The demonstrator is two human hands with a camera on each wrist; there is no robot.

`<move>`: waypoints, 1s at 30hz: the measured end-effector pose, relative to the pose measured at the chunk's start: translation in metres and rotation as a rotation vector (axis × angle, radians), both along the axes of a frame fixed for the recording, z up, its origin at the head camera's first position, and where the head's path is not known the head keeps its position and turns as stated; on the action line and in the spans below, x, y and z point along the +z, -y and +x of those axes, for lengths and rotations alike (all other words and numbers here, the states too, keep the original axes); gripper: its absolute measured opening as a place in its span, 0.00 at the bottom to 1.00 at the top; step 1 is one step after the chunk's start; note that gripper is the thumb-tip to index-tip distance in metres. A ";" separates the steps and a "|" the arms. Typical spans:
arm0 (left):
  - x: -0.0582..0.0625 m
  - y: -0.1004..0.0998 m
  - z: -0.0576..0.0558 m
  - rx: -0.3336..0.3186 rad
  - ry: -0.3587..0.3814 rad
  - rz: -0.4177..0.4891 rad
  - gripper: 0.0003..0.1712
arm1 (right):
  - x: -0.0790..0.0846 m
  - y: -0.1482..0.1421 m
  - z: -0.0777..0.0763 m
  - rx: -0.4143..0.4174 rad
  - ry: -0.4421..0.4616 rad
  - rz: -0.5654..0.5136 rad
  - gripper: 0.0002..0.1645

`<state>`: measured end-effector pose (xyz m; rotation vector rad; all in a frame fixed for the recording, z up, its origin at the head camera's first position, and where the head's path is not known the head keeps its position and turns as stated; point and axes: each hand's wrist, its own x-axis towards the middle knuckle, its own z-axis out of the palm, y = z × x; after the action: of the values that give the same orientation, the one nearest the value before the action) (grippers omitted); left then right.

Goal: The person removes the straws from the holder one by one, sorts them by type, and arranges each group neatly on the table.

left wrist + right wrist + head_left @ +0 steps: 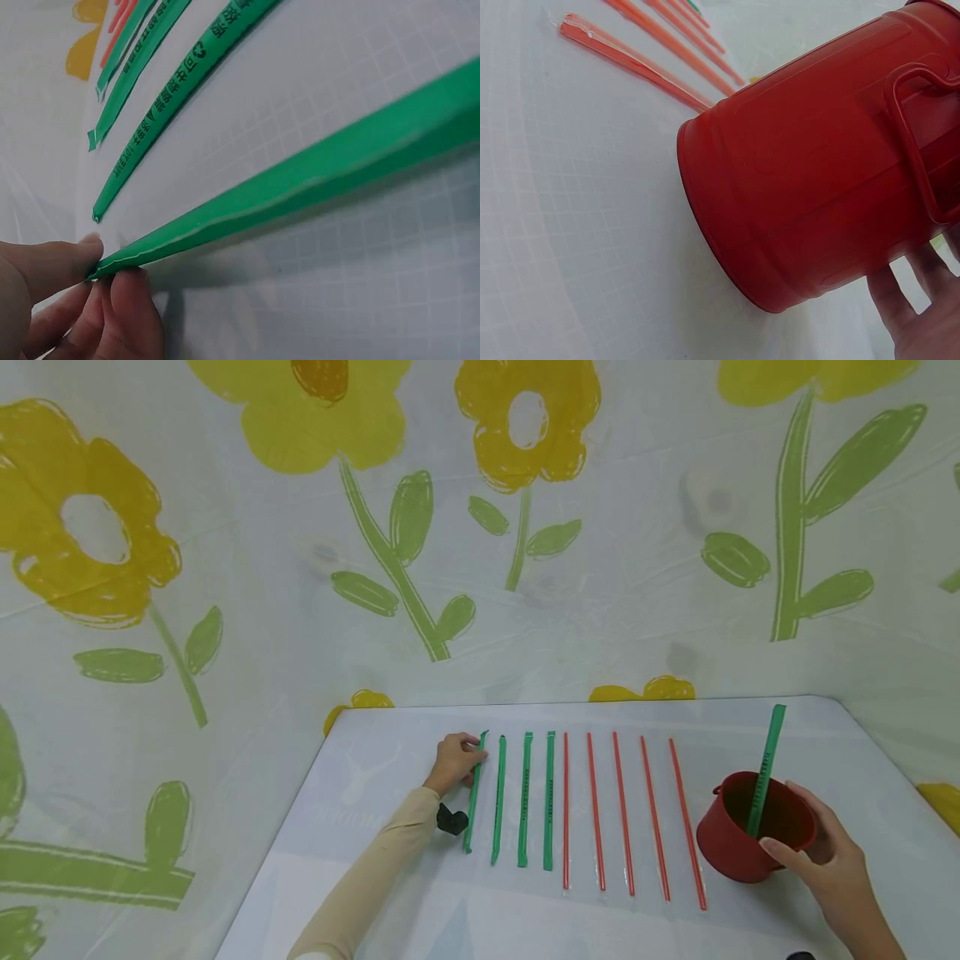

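My left hand [452, 762] pinches the upper end of a green paper-wrapped straw [474, 797] at the left end of a row. In the left wrist view, thumb and fingertips close on the tip of that straw [285, 191], which slants away across the table. My right hand [832, 860] holds a red metal bucket [723, 847] from its right side, thumb by the rim. Inside the bucket stands another green straw [768, 756], leaning with its top above the rim. The right wrist view has the bucket's wall [802, 172] and side handle [907, 127], with fingers [892, 300] behind it.
Beside the pinched straw lie three more green wrapped straws [524, 802]. Several red straws in clear sleeves [593, 802] continue the row towards the bucket. All lie on a white table [375, 752] before a flower-printed curtain [600, 610].
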<state>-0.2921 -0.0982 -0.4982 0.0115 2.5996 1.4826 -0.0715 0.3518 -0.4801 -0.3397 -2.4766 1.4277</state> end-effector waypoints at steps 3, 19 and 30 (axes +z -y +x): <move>0.002 -0.001 0.003 0.001 -0.016 -0.004 0.18 | 0.001 0.000 0.000 0.001 0.001 0.001 0.50; 0.014 -0.001 0.010 0.039 -0.168 -0.041 0.13 | 0.004 0.000 0.002 -0.010 0.050 0.006 0.51; 0.034 -0.012 0.015 0.019 -0.240 0.062 0.11 | 0.002 0.000 0.001 -0.002 0.070 0.003 0.51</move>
<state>-0.2766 -0.0867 -0.4644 0.1831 2.7414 1.6621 -0.0704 0.3516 -0.4778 -0.3977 -2.5327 1.4346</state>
